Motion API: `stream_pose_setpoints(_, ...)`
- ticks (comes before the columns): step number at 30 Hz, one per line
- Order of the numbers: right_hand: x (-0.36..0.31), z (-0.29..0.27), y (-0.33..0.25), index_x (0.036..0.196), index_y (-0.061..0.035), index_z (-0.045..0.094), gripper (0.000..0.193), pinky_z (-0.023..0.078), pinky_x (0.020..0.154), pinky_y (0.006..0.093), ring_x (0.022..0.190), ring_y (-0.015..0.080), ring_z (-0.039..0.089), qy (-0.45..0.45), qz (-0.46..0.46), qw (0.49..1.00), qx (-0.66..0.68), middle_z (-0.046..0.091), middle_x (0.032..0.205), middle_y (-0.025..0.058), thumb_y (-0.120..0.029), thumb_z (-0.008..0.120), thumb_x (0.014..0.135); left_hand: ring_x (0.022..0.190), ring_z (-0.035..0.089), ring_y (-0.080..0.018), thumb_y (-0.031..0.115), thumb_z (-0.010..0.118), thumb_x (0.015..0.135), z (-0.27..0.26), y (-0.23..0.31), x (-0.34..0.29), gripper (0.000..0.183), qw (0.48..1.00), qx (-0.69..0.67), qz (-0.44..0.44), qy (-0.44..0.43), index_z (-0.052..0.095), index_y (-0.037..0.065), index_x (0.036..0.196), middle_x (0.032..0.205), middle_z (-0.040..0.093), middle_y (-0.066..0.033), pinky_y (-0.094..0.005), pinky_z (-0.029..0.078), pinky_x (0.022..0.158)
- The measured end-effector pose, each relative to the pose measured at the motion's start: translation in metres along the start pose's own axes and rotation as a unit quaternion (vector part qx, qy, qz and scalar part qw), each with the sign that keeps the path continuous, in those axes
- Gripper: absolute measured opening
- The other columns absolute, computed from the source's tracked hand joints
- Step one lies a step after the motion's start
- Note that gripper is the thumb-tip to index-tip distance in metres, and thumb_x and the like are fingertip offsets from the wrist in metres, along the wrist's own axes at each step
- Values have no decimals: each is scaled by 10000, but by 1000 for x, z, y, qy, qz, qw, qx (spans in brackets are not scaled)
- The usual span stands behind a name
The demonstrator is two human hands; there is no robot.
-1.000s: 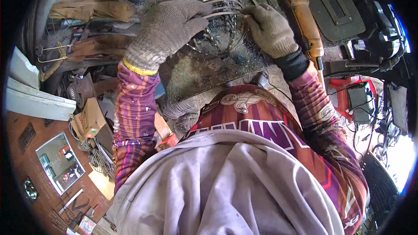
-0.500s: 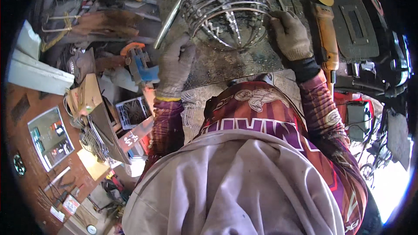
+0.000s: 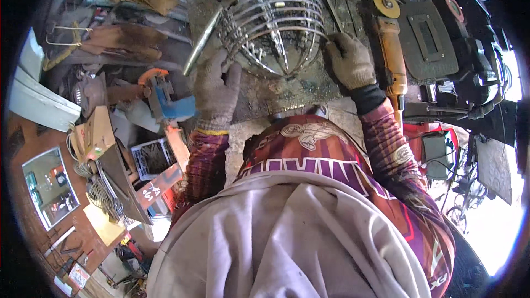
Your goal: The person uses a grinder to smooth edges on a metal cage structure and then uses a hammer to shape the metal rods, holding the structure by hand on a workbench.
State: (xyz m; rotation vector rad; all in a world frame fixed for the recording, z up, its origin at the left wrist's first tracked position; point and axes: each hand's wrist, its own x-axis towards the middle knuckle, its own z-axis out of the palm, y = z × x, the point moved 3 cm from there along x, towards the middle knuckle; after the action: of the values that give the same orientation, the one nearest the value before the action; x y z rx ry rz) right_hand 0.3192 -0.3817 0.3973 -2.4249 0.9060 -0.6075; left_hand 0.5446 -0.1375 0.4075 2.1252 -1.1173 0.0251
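Observation:
A dome-shaped cage of curved metal bars [image 3: 274, 15] lies on the dark metal work table [image 3: 265, 92], with its ribs meeting at a point on the near side. My right hand [image 3: 351, 62], in a grey-brown knit glove, is at the cage's right rim, its fingers curled in against the edge; their undersides are hidden. To the near left of the cage is my gloved left hand [image 3: 217, 89], its thumb spread from the other fingers and nothing in it. A shiny metal tube [image 3: 202, 41] slants across the table just beyond that hand.
On the right lie an orange angle grinder [image 3: 393, 52] with a yellow disc and a dark welding mask [image 3: 428, 38]. Thin metal rods [image 3: 330, 1] lie beyond the cage. A blue vise [image 3: 175, 99] and a cardboard box [image 3: 95, 132] stand at left.
The view has shifted, so the table's contents appear lower and further left. My left hand's thumb has come away from its fingers. My right hand stays by the cage rim.

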Motion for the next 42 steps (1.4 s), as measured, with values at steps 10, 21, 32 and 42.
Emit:
stream_pose_setpoints(10, -20, -48, -35, 1133, -36, 681, 194, 560, 799, 454, 917, 412, 694, 98, -75, 989, 78, 701, 1014, 202, -114, 675, 956, 882, 724, -386, 281, 698, 990, -34, 69, 40, 291, 992, 50, 113, -4, 707, 91, 1210, 1020, 731, -209, -480, 561, 755)
stream_pose_setpoints(21, -49, -10, -27, 1196, -59, 686, 348, 553, 846, 471, 977, 406, 689, 35, -21, 997, 71, 698, 1090, 196, -245, 750, 909, 1000, 710, -378, 429, 588, 1035, -33, -35, 218, 415, 986, 10, -91, -142, 690, 66, 1206, 1017, 733, -205, -462, 535, 888)
stream_pose_setpoints(32, -47, -7, -29, 1148, -70, 718, 300, 571, 814, 481, 932, 409, 700, 28, 4, 999, 42, 715, 1035, 187, -232, 751, 898, 1128, 692, -398, 385, 626, 931, 53, -48, 316, 386, 957, 183, 11, -226, 731, 97, 1165, 1194, 741, -166, -467, 533, 965)
stream_pose_setpoints(42, -46, -8, -31, 1129, -72, 725, 280, 576, 800, 476, 929, 410, 701, 52, -5, 997, 55, 710, 1007, 188, -199, 756, 882, 1193, 658, -440, 390, 666, 931, 88, -67, 336, 422, 944, 240, 42, -222, 735, 55, 1179, 1272, 686, -257, -494, 518, 1051)
